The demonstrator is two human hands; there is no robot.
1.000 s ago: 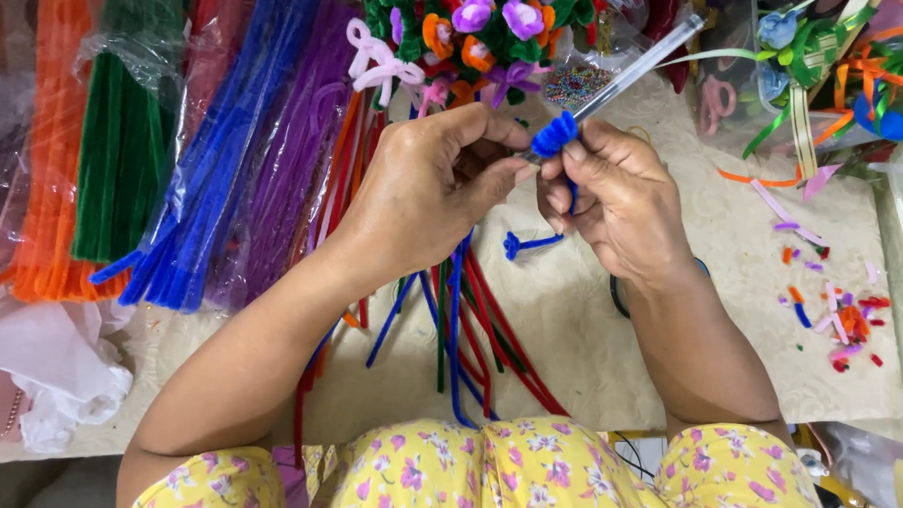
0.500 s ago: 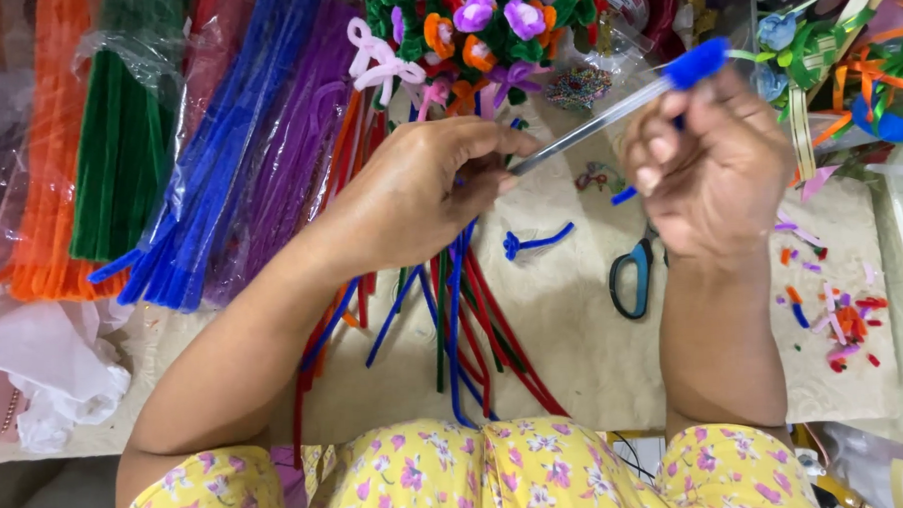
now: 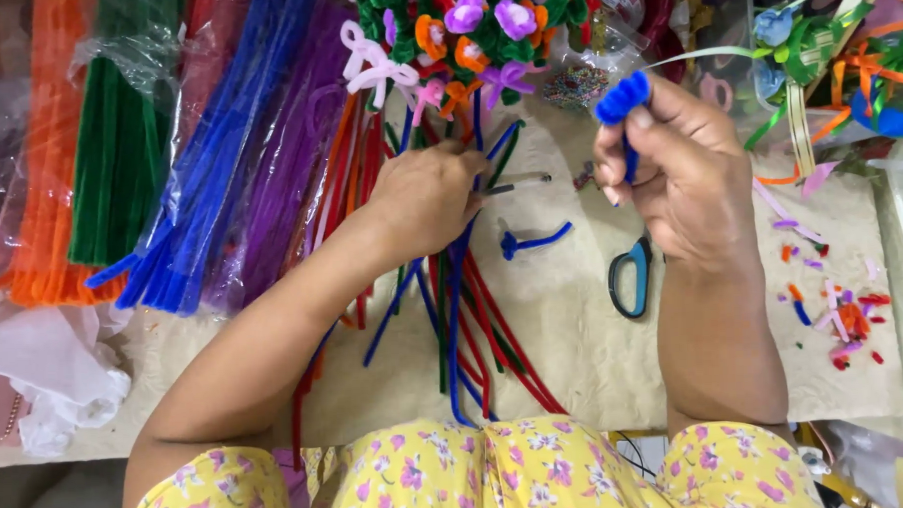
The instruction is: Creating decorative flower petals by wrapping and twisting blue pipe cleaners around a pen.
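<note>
My right hand [image 3: 681, 176] is raised above the table and pinches a blue pipe cleaner wound into a tight coil [image 3: 621, 98] between thumb and fingers. Lower down, my left hand [image 3: 428, 200] rests on a pile of loose blue, red and green pipe cleaners [image 3: 466, 329]. It grips a thin grey rod [image 3: 517, 185] whose free end points right. A short bent blue pipe cleaner piece [image 3: 533, 242] lies on the table between my hands. Blue-handled scissors [image 3: 629, 276] lie just under my right wrist.
Bagged bundles of orange [image 3: 44, 178], green [image 3: 118, 145], blue [image 3: 219, 182] and purple [image 3: 290, 154] pipe cleaners fill the left side. Pipe-cleaner flowers [image 3: 463, 23] sit at the back, ribbons [image 3: 825, 56] at back right, cut scraps [image 3: 842, 315] at right, a white bag [image 3: 51, 378] at left.
The blue coil has come off the rod and stays in my right hand, which moved up and right. My left hand lowered the bare rod toward the table.
</note>
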